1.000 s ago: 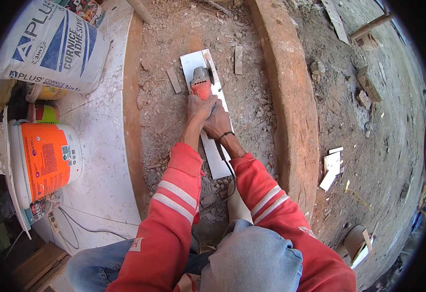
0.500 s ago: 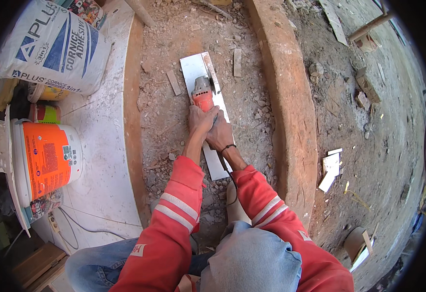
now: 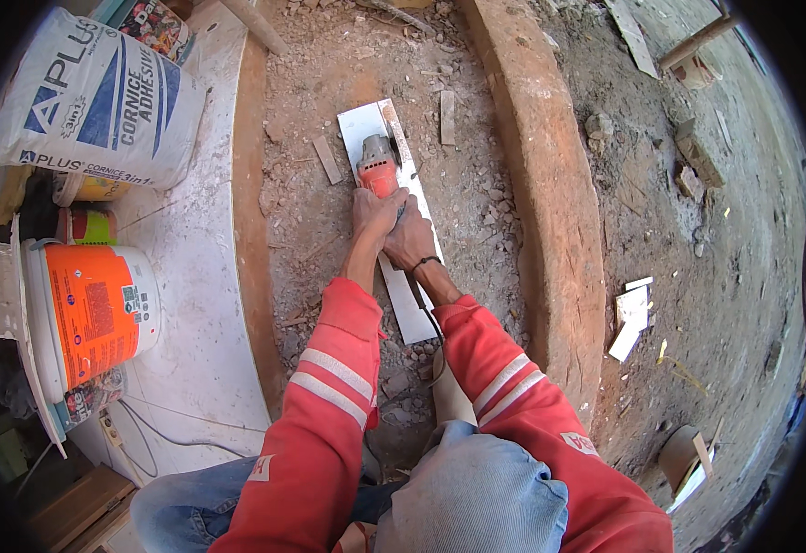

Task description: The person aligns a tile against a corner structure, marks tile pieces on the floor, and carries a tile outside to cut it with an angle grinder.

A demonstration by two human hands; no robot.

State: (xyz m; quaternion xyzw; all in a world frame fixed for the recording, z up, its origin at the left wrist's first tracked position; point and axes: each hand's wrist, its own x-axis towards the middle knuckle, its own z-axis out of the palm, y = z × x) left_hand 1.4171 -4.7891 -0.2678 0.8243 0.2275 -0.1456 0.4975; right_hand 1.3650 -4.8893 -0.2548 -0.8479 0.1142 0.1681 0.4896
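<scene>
An angle grinder [image 3: 379, 173] with a red body and grey head lies over a long white tile [image 3: 360, 123] on the rubble ground. My left hand [image 3: 374, 212] is closed round the grinder's body, just behind its head. Lower and to the right, my right hand [image 3: 410, 236] wraps round its rear part, against the left hand. The grinder's dark cord [image 3: 433, 324] runs back toward my legs. Its disc side faces the tile's right edge, where a narrow brownish strip runs along the tile; little of the disc shows.
A raised concrete kerb [image 3: 541, 184] runs along the right. Left is a white ledge [image 3: 202, 240] with an adhesive bag [image 3: 112, 101] and an orange-and-white bucket [image 3: 99, 309]. Thin offcuts [image 3: 327, 160] lie beside the tile; broken white pieces [image 3: 631, 318] lie beyond the kerb.
The grinder and both hands have shifted slightly left and a little away from me. Less of the disc shows now. Both hands keep their hold.
</scene>
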